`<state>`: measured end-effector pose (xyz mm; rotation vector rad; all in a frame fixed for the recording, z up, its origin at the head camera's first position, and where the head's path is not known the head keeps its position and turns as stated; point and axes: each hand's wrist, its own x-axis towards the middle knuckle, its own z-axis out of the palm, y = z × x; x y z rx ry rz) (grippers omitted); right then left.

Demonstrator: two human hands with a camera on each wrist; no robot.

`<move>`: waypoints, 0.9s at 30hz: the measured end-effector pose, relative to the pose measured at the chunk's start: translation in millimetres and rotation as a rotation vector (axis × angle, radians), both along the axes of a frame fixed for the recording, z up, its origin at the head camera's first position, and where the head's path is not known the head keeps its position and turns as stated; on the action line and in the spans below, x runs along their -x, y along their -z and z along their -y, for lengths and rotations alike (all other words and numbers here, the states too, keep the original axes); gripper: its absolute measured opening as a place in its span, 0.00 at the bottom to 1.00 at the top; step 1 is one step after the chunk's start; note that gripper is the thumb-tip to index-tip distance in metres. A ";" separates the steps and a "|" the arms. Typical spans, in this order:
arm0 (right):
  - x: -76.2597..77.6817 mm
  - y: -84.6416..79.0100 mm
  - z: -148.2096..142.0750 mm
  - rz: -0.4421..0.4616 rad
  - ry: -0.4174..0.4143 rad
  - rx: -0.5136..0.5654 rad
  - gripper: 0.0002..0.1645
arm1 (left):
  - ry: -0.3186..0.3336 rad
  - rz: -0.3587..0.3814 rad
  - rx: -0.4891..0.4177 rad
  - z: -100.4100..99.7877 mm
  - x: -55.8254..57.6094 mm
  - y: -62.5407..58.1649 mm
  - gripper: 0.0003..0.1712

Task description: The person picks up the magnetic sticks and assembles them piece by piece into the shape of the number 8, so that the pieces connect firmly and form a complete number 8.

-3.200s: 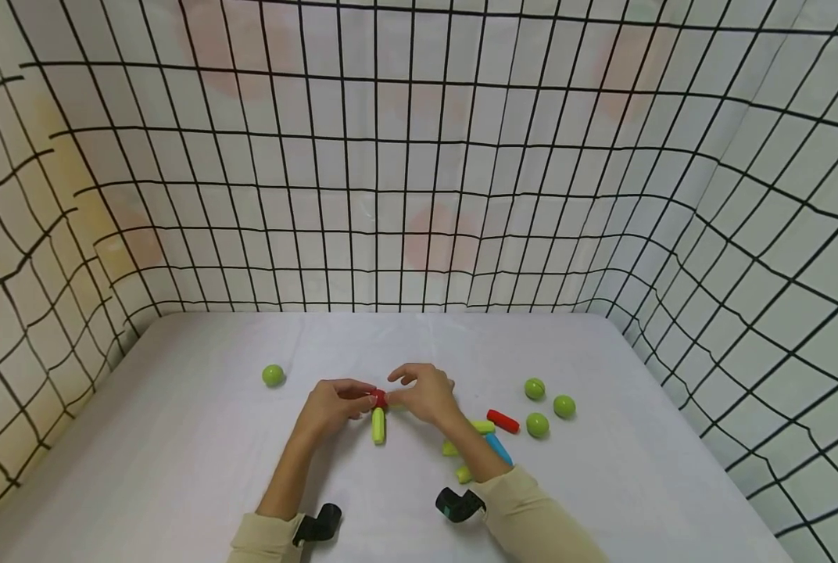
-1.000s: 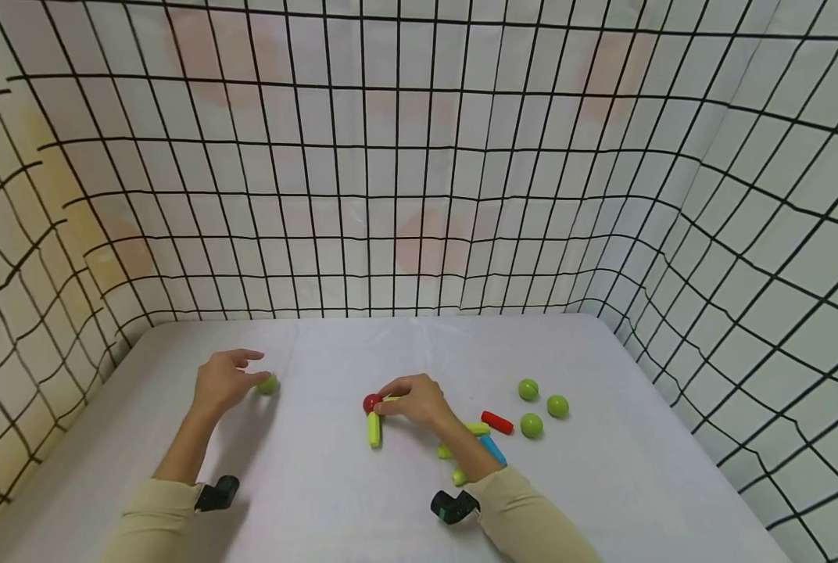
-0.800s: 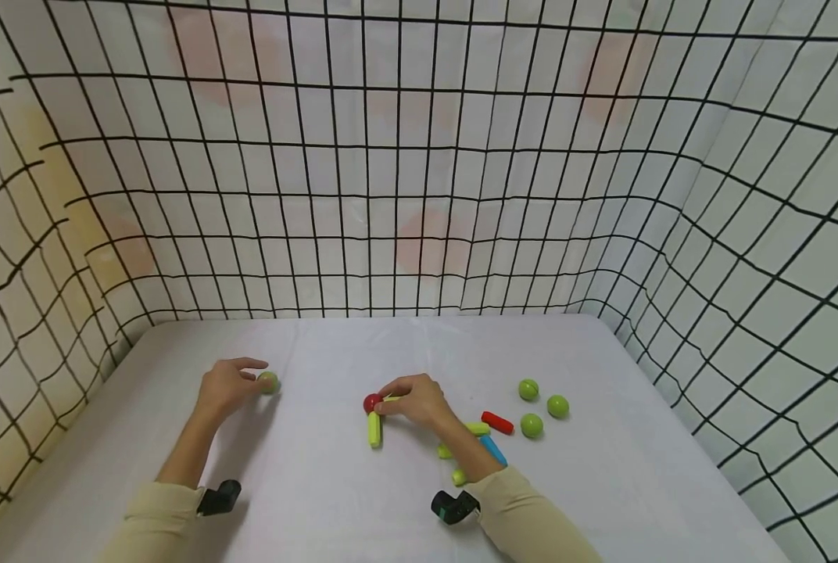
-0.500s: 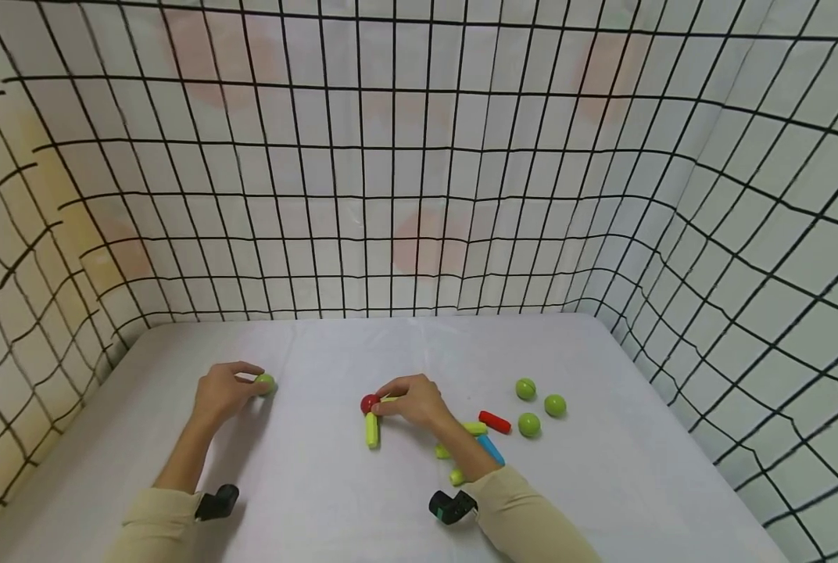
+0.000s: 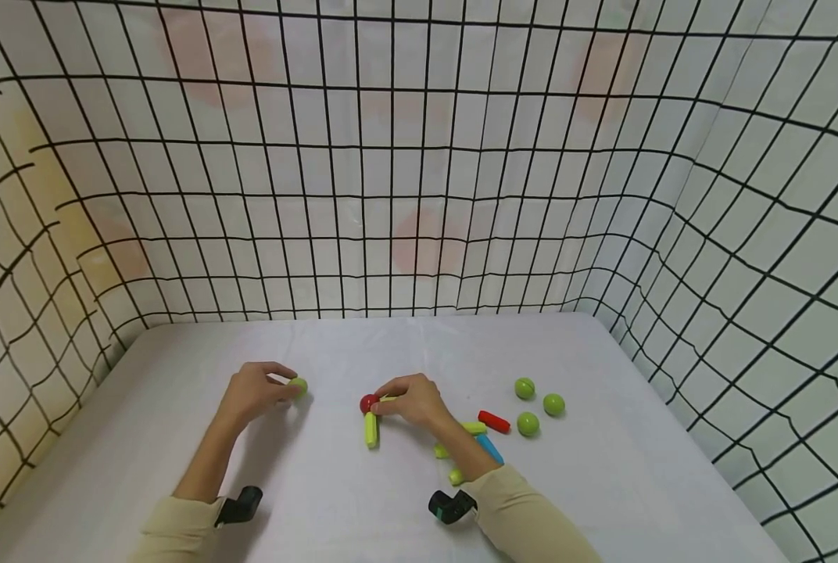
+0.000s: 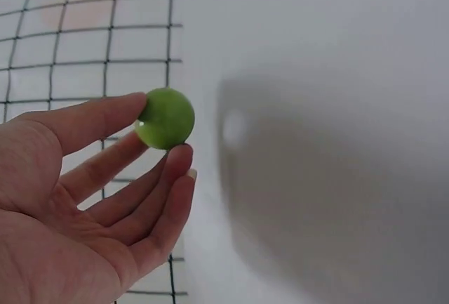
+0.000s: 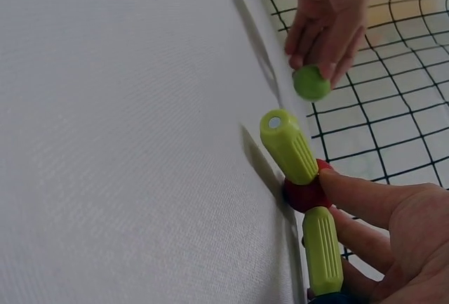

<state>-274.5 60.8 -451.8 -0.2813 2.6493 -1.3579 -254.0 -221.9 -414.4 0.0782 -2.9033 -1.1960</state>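
My left hand [image 5: 253, 391] pinches a green ball [image 6: 166, 118] between thumb and fingertips, held above the white table as its shadow shows. To its right, my right hand [image 5: 415, 402] grips a red ball [image 7: 303, 195] joined to two yellow-green ribbed rods. One rod [image 5: 371, 430] points toward me and has a silvery round spot on its free end. The other rod [image 7: 323, 251] lies along the right fingers, largely covered by the hand in the head view. At its far end a dark blue piece [image 7: 337, 298] shows at the bottom of the right wrist view.
On the white table [image 5: 342, 500], three more green balls [image 5: 528, 424] lie at the right. A red rod [image 5: 494, 421], a blue rod [image 5: 489, 449] and several yellow-green rods [image 5: 474, 428] lie beside the right forearm, partly covered. Black netting [image 5: 419, 195] surrounds the back and sides.
My left hand left the red ball, reached to the far-left green ball, took hold of it and has now moved right with it. The right hand stays at the joined rods.
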 end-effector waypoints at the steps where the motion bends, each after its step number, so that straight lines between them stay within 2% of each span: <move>1: 0.0 0.0 0.2 0.000 0.001 0.002 0.13 | 0.004 0.005 -0.020 -3.9 -0.1 -0.9 0.21; 5: 0.6 -0.9 0.7 0.000 0.004 0.000 0.12 | 0.010 0.034 -0.092 -20.0 -2.2 -4.4 0.20; 12: 7.4 -3.3 -0.6 -0.026 -0.018 -0.024 0.13 | 0.039 0.073 -0.149 -43.1 -9.2 -7.6 0.18; 20: 16.4 -4.6 -0.3 -0.015 -0.013 -0.045 0.13 | 0.104 0.139 -0.238 -60.6 -12.6 1.4 0.14; 27: 22.1 -4.0 0.0 -0.005 0.000 -0.066 0.13 | 0.175 0.187 -0.284 -67.2 -15.2 7.0 0.12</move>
